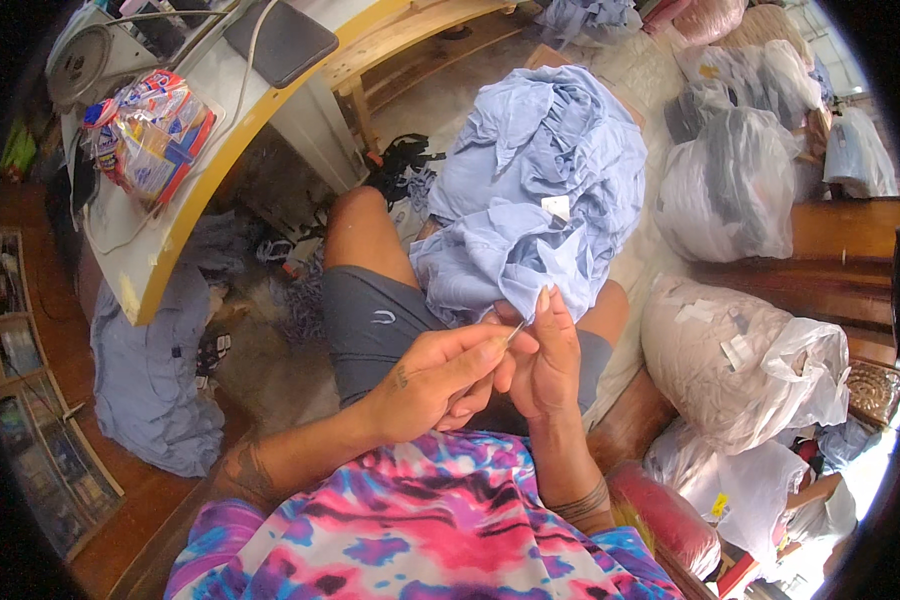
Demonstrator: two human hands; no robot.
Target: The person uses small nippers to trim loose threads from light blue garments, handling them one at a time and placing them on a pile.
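Note:
My left hand (pixel 435 380) is closed in a pinch on a thin silver pointed tool (pixel 516 331); its exact kind is too small to tell. The tool's tip points up towards my right hand (pixel 553 360). That hand grips an edge of light blue cloth (pixel 490 245) between its raised thumb and its fingers. Both hands nearly touch in front of my lap. The cloth belongs to a heap of light blue garments (pixel 560 130) lying just beyond my knees, with a small white label (pixel 555 208) showing on it.
A white table with a yellow edge (pixel 205 190) curves along the left, carrying a colourful plastic packet (pixel 150 135) and a dark flat pad (pixel 282 40). Blue cloth (pixel 155 370) hangs below it. Filled plastic bags (pixel 730 185) and a large beige bundle (pixel 715 365) crowd the right.

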